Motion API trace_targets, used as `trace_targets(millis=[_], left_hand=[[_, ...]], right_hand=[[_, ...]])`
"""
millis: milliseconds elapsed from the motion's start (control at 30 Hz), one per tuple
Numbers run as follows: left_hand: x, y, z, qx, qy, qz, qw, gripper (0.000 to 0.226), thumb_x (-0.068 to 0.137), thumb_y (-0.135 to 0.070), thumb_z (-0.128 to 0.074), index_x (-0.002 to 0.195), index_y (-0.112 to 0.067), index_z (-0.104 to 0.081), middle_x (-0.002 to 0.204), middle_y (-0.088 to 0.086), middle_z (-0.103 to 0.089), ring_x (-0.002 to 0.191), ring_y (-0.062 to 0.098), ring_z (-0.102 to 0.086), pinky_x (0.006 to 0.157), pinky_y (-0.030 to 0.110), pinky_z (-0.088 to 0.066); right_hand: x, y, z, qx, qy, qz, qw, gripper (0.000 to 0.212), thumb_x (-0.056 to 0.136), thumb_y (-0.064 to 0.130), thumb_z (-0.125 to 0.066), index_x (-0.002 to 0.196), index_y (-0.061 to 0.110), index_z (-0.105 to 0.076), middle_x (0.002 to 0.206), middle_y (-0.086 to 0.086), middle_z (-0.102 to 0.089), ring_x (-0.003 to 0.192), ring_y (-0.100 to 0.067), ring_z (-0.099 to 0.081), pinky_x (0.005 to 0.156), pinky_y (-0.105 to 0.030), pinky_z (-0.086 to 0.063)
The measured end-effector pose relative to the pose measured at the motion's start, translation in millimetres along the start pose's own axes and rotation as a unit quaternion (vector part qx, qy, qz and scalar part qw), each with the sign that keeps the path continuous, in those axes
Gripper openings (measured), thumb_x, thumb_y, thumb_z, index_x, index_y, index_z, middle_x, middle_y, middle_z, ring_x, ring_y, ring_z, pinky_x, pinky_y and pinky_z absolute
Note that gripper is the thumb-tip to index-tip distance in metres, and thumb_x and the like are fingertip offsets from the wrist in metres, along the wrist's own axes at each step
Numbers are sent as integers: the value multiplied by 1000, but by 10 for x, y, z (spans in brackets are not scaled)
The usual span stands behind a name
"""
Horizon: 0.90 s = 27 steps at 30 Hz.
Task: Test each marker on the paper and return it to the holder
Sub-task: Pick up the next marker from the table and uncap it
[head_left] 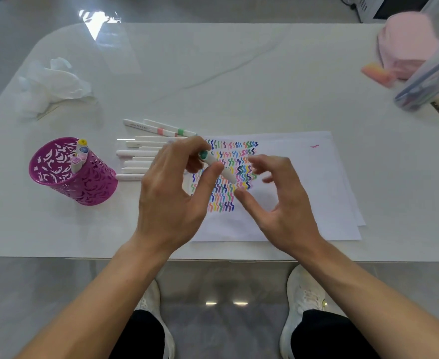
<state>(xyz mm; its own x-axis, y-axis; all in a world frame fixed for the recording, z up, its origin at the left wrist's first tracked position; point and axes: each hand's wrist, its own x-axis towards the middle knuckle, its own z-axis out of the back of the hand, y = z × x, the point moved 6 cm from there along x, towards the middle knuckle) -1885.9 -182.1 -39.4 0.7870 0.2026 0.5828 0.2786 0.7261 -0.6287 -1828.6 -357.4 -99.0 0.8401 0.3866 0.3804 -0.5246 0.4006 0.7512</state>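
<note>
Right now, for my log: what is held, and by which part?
Left hand pinches the marker by its barrel, near the green end; right hand empty.

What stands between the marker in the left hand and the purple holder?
Nothing upright. Loose markers lie flat on the table between the held marker and the holder; a lifted path should clear them. Three markers stand inside the holder, but most of its mouth looks open.

A green-ended white marker [214, 164] slants over the paper [304, 190], pinched in the left hand [171, 193]. Coloured squiggles cover the sheet's left part. White markers [138, 153] lie beside it. The upright purple holder [83, 182] has three markers [79, 154].
</note>
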Motion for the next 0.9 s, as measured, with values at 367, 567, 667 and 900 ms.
trace_targets(millis=[367,567,667,900], left_hand=[[-139,176,-387,-75,185,205,958,14,90,-32,-72,97,-22,-64,78,-9,-71,72,9,-70,69,28,-59],[-203,209,-555,11,315,167,934,14,100,-37,-54,95,-32,-67,71,-14,-67,71,0,-63,67,23,-51],[-232,216,-612,24,342,158,926,18,103,-35,-50,93,-33,-64,73,-13,-65,74,2,-60,62,14,-43],[-190,205,-644,2,297,154,942,22,102,-28,-53,92,-23,-72,70,-7,-66,76,9,-59,62,13,-41]], right_hand=[[-28,-25,-23,-103,51,62,992,28,97,27,-65,120,11,-68,108,-3,-73,92,-21,-67,78,-39,-57],[-59,-34,-67,-171,98,76,977,21,98,32,-62,110,15,-66,93,4,-68,74,-13,-62,61,-31,-52],[-65,-63,-71,-215,108,93,966,22,99,37,-63,112,20,-69,85,7,-65,68,-13,-60,55,-24,-39],[-40,-64,-17,-224,102,68,967,27,102,47,-50,106,32,-72,63,7,-51,52,-18,-51,42,-31,-40]])
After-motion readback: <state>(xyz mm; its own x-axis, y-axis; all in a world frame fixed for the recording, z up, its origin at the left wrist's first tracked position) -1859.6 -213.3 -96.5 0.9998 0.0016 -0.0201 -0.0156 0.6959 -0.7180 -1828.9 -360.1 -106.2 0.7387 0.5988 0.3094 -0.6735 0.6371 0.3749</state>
